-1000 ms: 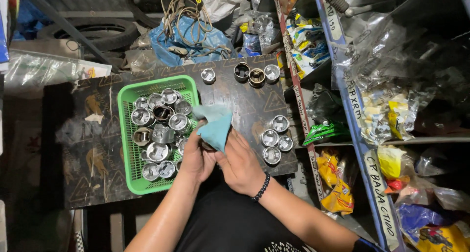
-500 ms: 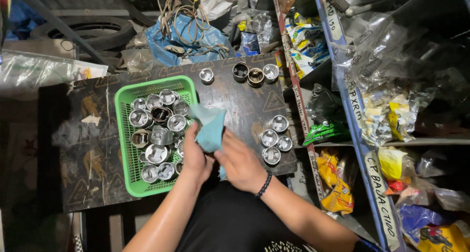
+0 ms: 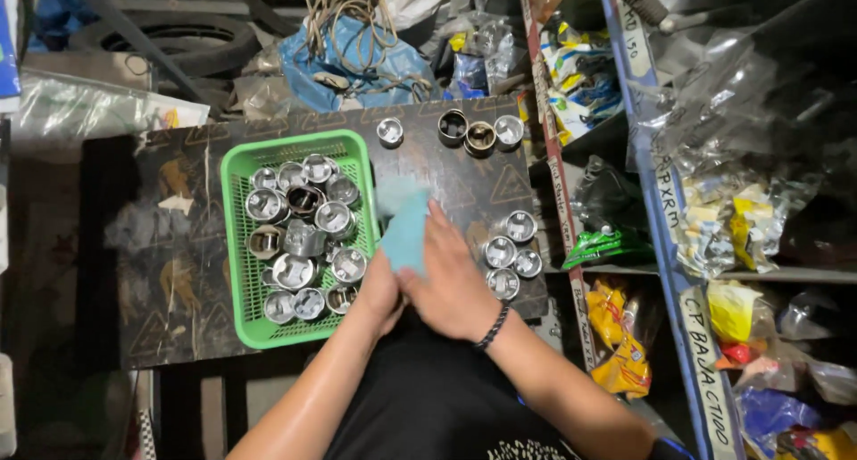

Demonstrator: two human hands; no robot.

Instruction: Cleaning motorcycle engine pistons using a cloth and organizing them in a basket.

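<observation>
Both my hands meet at the near edge of a dark worn table (image 3: 161, 246). My right hand (image 3: 455, 286) presses a teal cloth (image 3: 406, 232) and covers most of what lies under it. My left hand (image 3: 379, 290) grips something beneath the cloth; the thing itself is hidden. Just left of my hands stands a green plastic basket (image 3: 237, 246) filled with several shiny metal pistons (image 3: 308, 237). Three more pistons (image 3: 509, 255) sit on the table to the right of my hands. Others (image 3: 464, 129) stand along the far edge.
A shelf rack (image 3: 669, 246) packed with bagged parts rises along the right. Behind the table lie a blue bag with coiled cable (image 3: 357, 49), a tyre (image 3: 178, 40) and plastic wrapping (image 3: 80, 112).
The cloth has been pulled in and folded smaller under my right hand. My hands have closed together and shifted slightly right and nearer.
</observation>
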